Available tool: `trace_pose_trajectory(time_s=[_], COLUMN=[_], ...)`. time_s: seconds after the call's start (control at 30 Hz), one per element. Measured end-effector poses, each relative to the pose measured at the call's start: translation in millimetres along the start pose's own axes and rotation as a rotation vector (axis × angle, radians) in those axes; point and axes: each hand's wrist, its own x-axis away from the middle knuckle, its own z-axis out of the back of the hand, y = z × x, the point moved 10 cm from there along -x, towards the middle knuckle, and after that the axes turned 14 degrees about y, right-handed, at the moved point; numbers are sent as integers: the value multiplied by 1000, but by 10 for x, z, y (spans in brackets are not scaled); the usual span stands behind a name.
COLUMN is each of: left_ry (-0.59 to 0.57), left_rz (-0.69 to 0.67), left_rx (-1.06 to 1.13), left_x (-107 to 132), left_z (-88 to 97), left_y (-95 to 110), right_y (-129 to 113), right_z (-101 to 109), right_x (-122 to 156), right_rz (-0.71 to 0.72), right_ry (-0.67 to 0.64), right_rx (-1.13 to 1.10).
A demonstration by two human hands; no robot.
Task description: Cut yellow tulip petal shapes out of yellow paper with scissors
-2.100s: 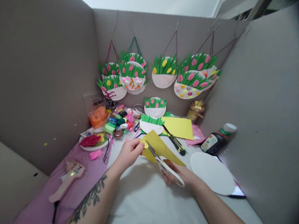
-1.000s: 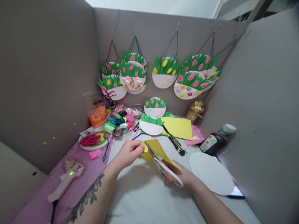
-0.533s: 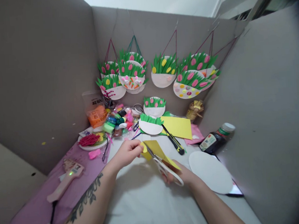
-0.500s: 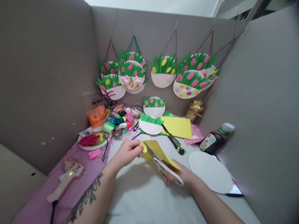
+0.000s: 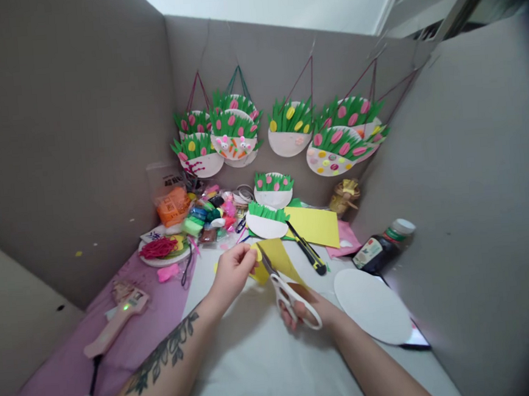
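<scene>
L hand [image 5: 233, 270] was pinched shut-tight, thumb vs fingers, on the edge of the yellow paper [image 5: 279, 261]; I had that paper up in front, btwn both hands, above the pale cloth [image 5: 259, 357]. R hand [image 5: 303, 311] was clamped on the white-handled scissors [image 5: 276, 280], fingers through the loops, blades pointing up & left at the paper close by the L fingertips. Couldn't tell from my feed how far apart the blades were, or if R hand touched the paper too.

Just beyond the paper, to its R, I saw the black/yellow craft knife [image 5: 309, 252] lying diagonally, tip end near a white pocket w/ green paper grass [image 5: 267, 225]. Behind the knife: a flat yellow sheet [image 5: 317, 225], then pink material [image 5: 346, 238] next to it. Farther R, a white oval disc [image 5: 372, 306] lay partly over a lit-screen device [image 5: 419, 337], w/ a dark bottle [image 5: 381, 250] behind.

Off L on the purple cloth [image 5: 164, 319]: pink tool w/ green light [image 5: 119, 328]. Pink yarn [image 5: 158, 248] sat farther back; decorated pockets hung along the back wall [image 5: 276, 60].
</scene>
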Motion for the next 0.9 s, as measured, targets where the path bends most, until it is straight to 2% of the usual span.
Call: trace_pose_trajectory(time_s=[0.07, 0.13, 0.23, 0.4, 0.77, 0.9], left_ry=[6, -6, -53, -107, -171, -202], left_rz=[-46, -72, -76, -104, -121, -95], left_rx=[-28, -41, -61, -115, -135, -136], left_x=[6, 10, 16, 29, 11, 7], left_z=[14, 13, -18, -58, -41, -53], left_y=[34, 57, 67, 119, 191, 145], right_y=[14, 13, -15, -11, -226, -179], right_z=[-44, -33, 44, 158, 132, 132], right_x=[-3, -15, -33, -40, -23, -16], right_rz=[33, 48, 22, -113, 27, -18], right_ry=[-61, -67, -2, 131, 173, 158], right_rx=[51, 63, 44, 137, 195, 204])
